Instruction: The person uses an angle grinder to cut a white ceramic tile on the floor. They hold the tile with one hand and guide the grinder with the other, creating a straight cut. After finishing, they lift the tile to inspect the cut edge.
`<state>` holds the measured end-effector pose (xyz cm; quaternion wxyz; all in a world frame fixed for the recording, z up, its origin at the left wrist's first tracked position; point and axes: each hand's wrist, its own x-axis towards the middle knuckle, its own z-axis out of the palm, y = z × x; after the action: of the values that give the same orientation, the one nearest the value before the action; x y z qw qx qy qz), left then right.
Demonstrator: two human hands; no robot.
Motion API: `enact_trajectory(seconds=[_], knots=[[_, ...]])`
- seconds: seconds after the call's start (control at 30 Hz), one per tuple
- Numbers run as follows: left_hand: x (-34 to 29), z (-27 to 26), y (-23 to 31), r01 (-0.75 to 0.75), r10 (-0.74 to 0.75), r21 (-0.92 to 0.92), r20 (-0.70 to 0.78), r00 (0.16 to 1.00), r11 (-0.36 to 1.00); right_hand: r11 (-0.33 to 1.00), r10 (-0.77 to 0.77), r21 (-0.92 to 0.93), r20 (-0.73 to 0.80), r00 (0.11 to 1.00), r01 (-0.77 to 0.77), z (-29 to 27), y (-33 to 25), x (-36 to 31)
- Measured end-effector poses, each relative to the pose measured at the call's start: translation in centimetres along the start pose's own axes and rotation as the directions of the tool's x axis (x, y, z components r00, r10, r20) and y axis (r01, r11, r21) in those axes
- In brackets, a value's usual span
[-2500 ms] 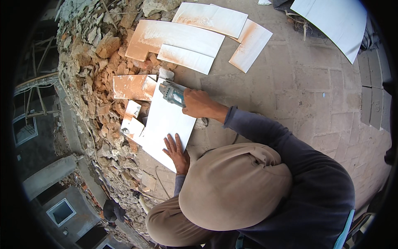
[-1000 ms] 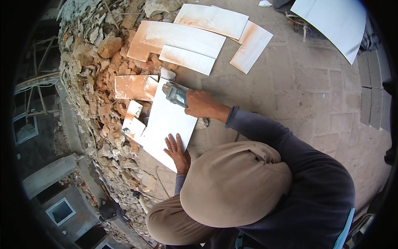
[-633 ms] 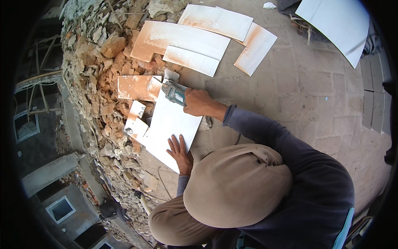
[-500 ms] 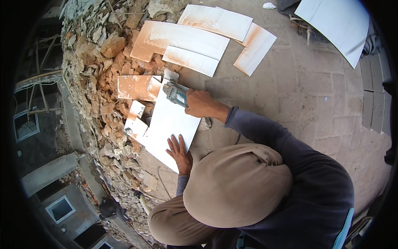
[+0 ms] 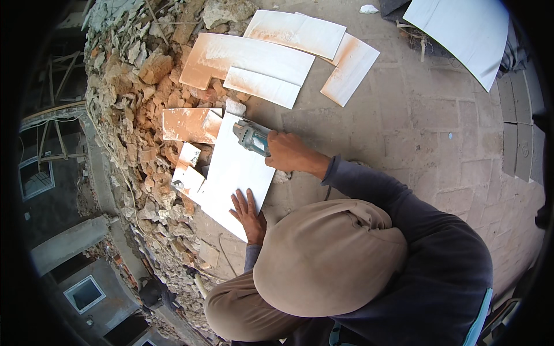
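Observation:
A white tile lies at a slant along the edge of the rubble. Wrapped round a teal and grey angle grinder, my right hand holds it over the tile's far right part. The grinder's head points left; its disc is hard to make out. My left hand rests flat on the near end of the tile, fingers stretched and slightly apart. Left of the tile lie an orange-stained tile piece and small broken tile pieces. A pale lump sits at its far end.
Several white, orange-dusted cut tiles lie beyond, partly overlapping. Broken rubble stretches along the left. A large white tile is at the far right, with grey blocks below it. Paving covers the right side.
My right hand has moved a little to the right and nearer with the grinder, over the same tile. The left hand stays in place on the tile.

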<state>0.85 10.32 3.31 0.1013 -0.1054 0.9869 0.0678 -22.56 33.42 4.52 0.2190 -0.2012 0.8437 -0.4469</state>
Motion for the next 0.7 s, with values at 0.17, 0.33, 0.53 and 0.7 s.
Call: enact_trajectory(seconds=[0.17, 0.33, 0.53, 0.7], knots=[[-0.1, 0.0, 0.1, 0.003, -0.003, -0.028, -0.006, 1.000, 1.000, 0.999, -0.021, 0.034, -0.014, 1.000, 0.022, 0.2, -0.5, 1.5], [0.0, -0.2, 0.1, 0.003, -0.003, -0.017, 0.007, 1.000, 1.000, 0.999, -0.032, 0.037, -0.022, 0.999, 0.033, 1.0, -0.8, 3.2], [-0.1, -0.2, 0.0, -0.007, 0.007, -0.031, 0.011, 1.000, 0.999, 1.000, -0.029, 0.008, -0.022, 0.999, 0.029, 2.0, -1.0, 4.8], [0.0, -0.1, -0.4, -0.001, 0.001, -0.012, 0.027, 1.000, 1.000, 0.999, -0.026, 0.018, -0.006, 1.000, 0.026, 2.3, -1.2, 6.0]])
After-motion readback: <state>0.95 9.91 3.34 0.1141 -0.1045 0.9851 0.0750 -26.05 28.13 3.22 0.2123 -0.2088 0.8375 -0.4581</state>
